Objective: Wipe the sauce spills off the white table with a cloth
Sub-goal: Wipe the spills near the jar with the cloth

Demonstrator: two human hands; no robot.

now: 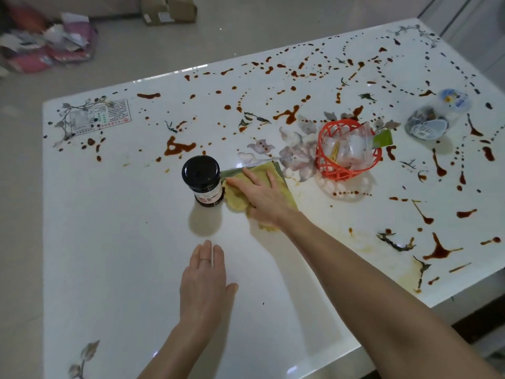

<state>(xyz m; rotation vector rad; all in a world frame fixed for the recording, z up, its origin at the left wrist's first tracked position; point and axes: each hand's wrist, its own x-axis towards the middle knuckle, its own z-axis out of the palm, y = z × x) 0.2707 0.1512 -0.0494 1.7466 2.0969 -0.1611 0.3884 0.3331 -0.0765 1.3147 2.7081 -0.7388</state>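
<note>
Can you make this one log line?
right hand: presses yellow cloth by black-lidded jar | left hand: flat on table | sauce spills: many remain

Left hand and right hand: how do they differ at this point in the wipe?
The right hand presses on the yellow cloth; the left hand is over bare white table. The right hand reaches farther out, beside the dark-lidded jar; the left hand is nearer the person, touching no object. A ring shows on the left hand, none on the right hand. Both are flat, fingers straight.
</note>
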